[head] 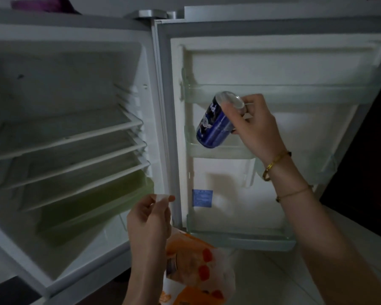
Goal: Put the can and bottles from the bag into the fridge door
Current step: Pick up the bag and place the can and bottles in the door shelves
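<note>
Right hand (254,126) fingers clamp blue can (216,123) (tilted) over middle door shelf (220,151); left hand (149,219) pinches bag (198,267) handle.

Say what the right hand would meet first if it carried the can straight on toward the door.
Probably the middle door shelf: the tilted blue can in the right hand already overlaps its rim. Depth is unclear.

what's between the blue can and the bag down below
In the head view, below the blue can: the middle door shelf, bare door liner with a blue sticker, the bottom shelf, then the bag.
</note>
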Demonstrator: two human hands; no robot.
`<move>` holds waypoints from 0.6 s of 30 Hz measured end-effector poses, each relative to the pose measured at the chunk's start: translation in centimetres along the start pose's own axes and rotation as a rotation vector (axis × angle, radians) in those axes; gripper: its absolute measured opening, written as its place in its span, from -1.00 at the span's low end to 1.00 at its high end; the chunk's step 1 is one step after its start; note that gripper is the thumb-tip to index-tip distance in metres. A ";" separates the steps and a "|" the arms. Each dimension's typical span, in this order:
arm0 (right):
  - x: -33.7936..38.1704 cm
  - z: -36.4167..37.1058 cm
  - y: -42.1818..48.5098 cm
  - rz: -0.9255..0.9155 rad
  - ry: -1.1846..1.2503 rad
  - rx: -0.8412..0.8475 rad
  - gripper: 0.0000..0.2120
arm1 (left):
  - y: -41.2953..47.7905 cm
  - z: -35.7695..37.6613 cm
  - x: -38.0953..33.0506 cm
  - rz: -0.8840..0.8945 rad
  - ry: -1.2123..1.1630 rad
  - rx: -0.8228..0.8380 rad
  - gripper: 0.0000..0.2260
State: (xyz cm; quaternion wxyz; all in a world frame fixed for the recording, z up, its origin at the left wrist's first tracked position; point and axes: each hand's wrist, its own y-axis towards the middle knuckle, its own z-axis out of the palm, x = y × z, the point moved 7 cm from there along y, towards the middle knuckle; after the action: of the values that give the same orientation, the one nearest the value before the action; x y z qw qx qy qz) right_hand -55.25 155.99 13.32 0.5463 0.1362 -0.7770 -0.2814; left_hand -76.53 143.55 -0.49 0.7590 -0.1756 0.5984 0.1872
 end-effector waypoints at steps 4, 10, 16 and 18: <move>-0.1 1.4 -0.8 -0.095 -0.047 -0.016 -0.55 | 1.0 0.1 0.3 -0.010 -0.007 0.003 -0.83; -2.5 2.9 -0.9 -0.070 -0.062 -0.008 -0.49 | 2.1 0.8 0.6 -0.025 -0.023 0.021 -0.82; -4.3 3.8 0.9 -0.058 -0.145 -0.007 -0.51 | 2.8 1.2 1.0 -0.038 -0.026 0.030 -0.82; -4.6 4.3 1.7 -0.046 -0.196 -0.004 -0.51 | 2.9 1.3 1.2 -0.043 -0.029 0.037 -0.81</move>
State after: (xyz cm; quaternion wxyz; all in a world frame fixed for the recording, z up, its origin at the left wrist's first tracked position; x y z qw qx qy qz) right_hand -57.33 161.01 9.70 0.4615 0.1248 -0.8227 -0.3076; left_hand -76.60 146.82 -1.47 0.7747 -0.1715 0.5867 0.1623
